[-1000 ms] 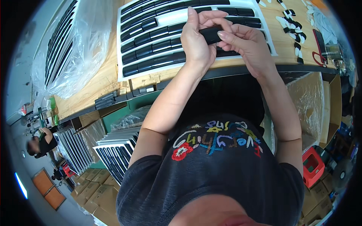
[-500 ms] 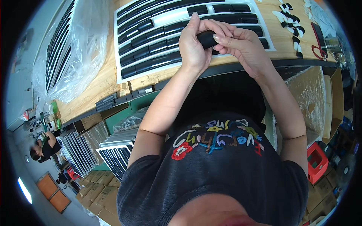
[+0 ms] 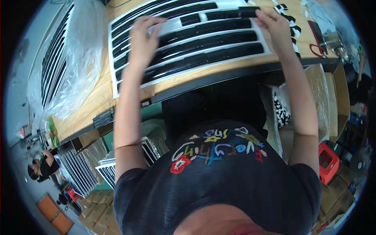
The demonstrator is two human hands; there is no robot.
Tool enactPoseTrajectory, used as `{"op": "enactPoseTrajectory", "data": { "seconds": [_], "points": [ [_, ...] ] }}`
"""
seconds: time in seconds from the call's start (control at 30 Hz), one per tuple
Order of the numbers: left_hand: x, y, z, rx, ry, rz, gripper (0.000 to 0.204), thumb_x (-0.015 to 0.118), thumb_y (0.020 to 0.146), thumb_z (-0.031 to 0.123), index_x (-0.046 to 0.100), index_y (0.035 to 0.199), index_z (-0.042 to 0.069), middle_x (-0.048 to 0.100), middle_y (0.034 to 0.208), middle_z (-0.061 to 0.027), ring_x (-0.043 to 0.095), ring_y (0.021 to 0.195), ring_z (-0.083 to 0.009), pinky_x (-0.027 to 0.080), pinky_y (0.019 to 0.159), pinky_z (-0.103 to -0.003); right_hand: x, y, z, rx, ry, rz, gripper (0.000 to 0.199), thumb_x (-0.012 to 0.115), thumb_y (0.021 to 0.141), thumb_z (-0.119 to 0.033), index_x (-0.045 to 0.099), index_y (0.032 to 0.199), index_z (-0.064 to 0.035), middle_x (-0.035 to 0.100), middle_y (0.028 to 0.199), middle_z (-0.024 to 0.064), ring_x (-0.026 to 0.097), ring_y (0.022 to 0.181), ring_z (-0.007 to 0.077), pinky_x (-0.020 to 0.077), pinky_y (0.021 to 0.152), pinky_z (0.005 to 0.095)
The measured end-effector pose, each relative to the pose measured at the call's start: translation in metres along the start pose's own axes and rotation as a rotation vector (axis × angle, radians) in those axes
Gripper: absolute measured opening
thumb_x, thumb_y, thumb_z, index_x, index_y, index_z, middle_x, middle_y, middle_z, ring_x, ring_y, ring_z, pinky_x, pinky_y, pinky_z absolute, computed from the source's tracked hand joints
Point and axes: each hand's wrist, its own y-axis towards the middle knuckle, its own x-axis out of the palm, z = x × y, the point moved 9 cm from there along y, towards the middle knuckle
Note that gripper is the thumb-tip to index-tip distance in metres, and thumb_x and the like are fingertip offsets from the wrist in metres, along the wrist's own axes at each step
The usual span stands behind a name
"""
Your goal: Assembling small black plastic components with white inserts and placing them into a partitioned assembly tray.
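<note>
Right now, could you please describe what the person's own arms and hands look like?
The left hand and right hand are ungloved, with no bracelet or watch visible. Both forearms are bare, up to the short, dark sleeves of a T-shirt with colourful embroidery.

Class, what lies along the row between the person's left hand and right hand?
From left hand to right hand, the head view shows white backing, then black pieces with one pale gap.

The black pieces [image 3: 235, 53] are gleaming like smooth, glossy plastic; the white tray [image 3: 170, 26] is looking smooth. The tabletop [image 3: 92, 96] is showing wood grain, the clear plastic bag [image 3: 84, 58] is glinting in crinkles, and the matt cloth shirt [image 3: 235, 188] is carrying rough, raised thread embroidery [image 3: 180, 164].
</note>
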Motion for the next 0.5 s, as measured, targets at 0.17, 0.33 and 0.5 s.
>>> {"op": "enactPoseTrajectory", "data": {
  "seconds": [0.17,0.33,0.5],
  "points": [
    [-0.009,-0.002,-0.048,0.090,0.630,-0.168,0.022,0.062,0.090,0.008,0.067,0.107,0.021,0.052,0.118,-0.0101,0.050,0.107,-0.0322,0.042,0.087,-0.046,-0.075,0.044,0.052,0.066,-0.149,0.275,0.030,0.075,0.088,-0.020,0.066,0.103,0.0040,0.069,0.088,0.0057,0.068,0.081,0.0093,0.0526,0.074,0.0194],
    [-0.006,0.002,-0.047,0.118,0.613,-0.199,0.012,0.061,0.090,0.009,0.060,0.101,0.012,0.053,0.111,-0.0097,0.050,0.106,-0.0308,0.042,0.086,-0.048,-0.044,0.048,0.057,0.132,-0.313,0.236,0.028,0.074,0.088,-0.023,0.069,0.101,0.0015,0.071,0.084,0.0063,0.067,0.078,0.0105,0.0525,0.073,0.0218],
    [-0.014,0.006,-0.030,0.026,0.222,-0.115,0.014,0.058,0.092,0.003,0.055,0.104,0.008,0.056,0.104,-0.0101,0.056,0.093,-0.0281,0.048,0.077,-0.040,-0.010,0.040,0.047,0.109,-0.864,0.215,0.034,0.070,0.086,-0.040,0.078,0.094,-0.0084,0.071,0.076,0.0053,0.066,0.074,0.0159,0.0507,0.074,0.0328]
  ]
}}
